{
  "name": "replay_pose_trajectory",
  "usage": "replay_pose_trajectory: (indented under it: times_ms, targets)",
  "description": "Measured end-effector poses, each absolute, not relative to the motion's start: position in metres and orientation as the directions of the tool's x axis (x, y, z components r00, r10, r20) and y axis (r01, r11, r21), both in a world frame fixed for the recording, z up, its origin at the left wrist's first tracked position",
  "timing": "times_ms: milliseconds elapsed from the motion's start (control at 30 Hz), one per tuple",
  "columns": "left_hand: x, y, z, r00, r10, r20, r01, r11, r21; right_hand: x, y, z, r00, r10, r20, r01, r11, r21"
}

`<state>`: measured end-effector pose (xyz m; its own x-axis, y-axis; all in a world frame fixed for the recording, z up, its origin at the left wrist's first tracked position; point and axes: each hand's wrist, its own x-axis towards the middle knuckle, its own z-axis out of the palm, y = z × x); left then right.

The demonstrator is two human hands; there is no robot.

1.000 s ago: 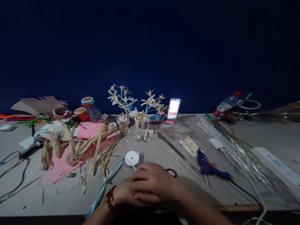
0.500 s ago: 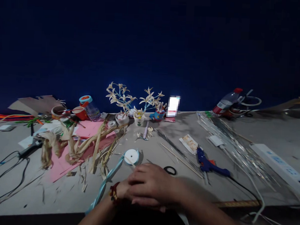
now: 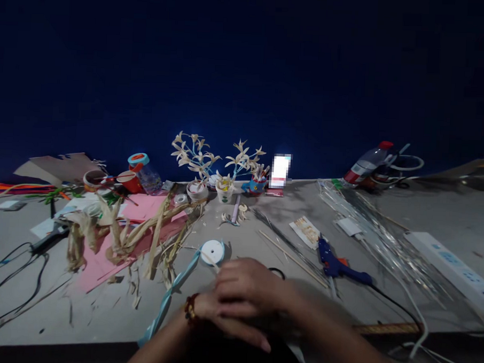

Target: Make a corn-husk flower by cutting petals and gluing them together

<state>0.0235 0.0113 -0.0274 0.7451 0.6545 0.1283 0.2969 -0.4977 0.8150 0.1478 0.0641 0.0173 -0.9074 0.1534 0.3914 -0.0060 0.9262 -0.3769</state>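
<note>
Near the front edge of the table, my right hand point(image 3: 247, 286) lies across my left hand point(image 3: 216, 309), its fingers curled over the back of it. Part of the left hand is covered, but a finger stretches out toward the lower right. A beaded bracelet point(image 3: 191, 309) circles my left wrist. Just beyond the hands is a white spool point(image 3: 212, 252) with light-blue ribbon point(image 3: 168, 301) trailing to the table edge. A thin pale strip runs from the spool toward my fingers; whether I hold it cannot be made out. A black ring point(image 3: 277, 272) is partly hidden behind my right hand.
Pots of pale flowers point(image 3: 224, 191) stand by the wall beside a lit phone point(image 3: 280, 171). Left are dried husks point(image 3: 117, 245) on pink paper point(image 3: 144, 208). Right are a blue glue gun point(image 3: 338, 266), wires point(image 3: 368, 224), a power strip point(image 3: 450, 263) and a tilted bottle point(image 3: 365, 165).
Both hands have shifted slightly right. My left hand has turned a little, and its finger now reaches lower. The black ring is more covered than before.
</note>
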Motion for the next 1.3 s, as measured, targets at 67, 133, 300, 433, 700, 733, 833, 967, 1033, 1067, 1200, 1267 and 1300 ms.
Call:
replay_pose_trajectory:
  times_ms: [67,133,300,433,700,733,833,967,1033,1067,1200,1267,1300]
  targets:
    - [0.01,0.019,-0.013,0.87,0.479,0.112,0.116,-0.42,0.9,0.162,0.086,0.009,-0.849,0.375,0.373,0.163,0.857,-0.489]
    - [0.004,0.024,-0.005,0.817,0.563,0.124,0.102,-0.353,0.93,0.177,0.112,-0.002,-0.647,0.698,0.307,0.49,0.689,-0.534]
    - [0.003,0.018,-0.012,0.544,0.835,0.081,0.271,-0.266,0.925,0.196,0.157,-0.027,-0.418,0.869,0.264,0.695,0.493,-0.523]
    - [-0.021,0.011,-0.024,0.462,0.862,0.21,0.393,-0.411,0.822,0.191,0.144,-0.035,-0.451,0.865,0.219,0.68,0.492,-0.544]
    - [-0.095,0.015,-0.033,-0.043,0.907,0.42,0.71,-0.268,0.651,0.17,0.085,-0.034,-0.576,0.807,0.128,0.592,0.52,-0.615]
    - [-0.098,0.016,-0.032,-0.069,0.899,0.432,0.721,-0.255,0.645,0.167,0.079,-0.034,-0.59,0.798,0.122,0.582,0.525,-0.621]
    - [-0.099,0.014,-0.032,-0.079,0.886,0.456,0.716,-0.268,0.644,0.154,0.064,-0.034,-0.612,0.785,0.097,0.583,0.53,-0.615]
    - [-0.084,0.006,-0.036,0.023,0.902,0.431,0.734,-0.308,0.606,0.132,0.049,-0.033,-0.563,0.826,0.019,0.666,0.468,-0.582]
    - [-0.075,0.002,-0.037,0.046,0.902,0.429,0.722,-0.327,0.609,0.123,0.047,-0.034,-0.525,0.851,-0.009,0.683,0.415,-0.601]
    - [-0.072,0.0,-0.037,0.033,0.901,0.432,0.707,-0.327,0.627,0.121,0.048,-0.034,-0.506,0.863,-0.019,0.681,0.386,-0.623]
    - [-0.065,-0.007,-0.033,-0.087,0.906,0.415,0.629,-0.273,0.728,0.128,0.057,-0.039,-0.429,0.9,-0.076,0.604,0.223,-0.765]
    - [-0.061,-0.009,-0.032,-0.15,0.891,0.429,0.612,-0.257,0.748,0.135,0.061,-0.04,-0.428,0.896,-0.123,0.508,0.126,-0.852]
    - [-0.058,-0.009,-0.032,-0.164,0.891,0.424,0.592,-0.255,0.764,0.139,0.061,-0.04,-0.44,0.886,-0.145,0.449,0.078,-0.89]
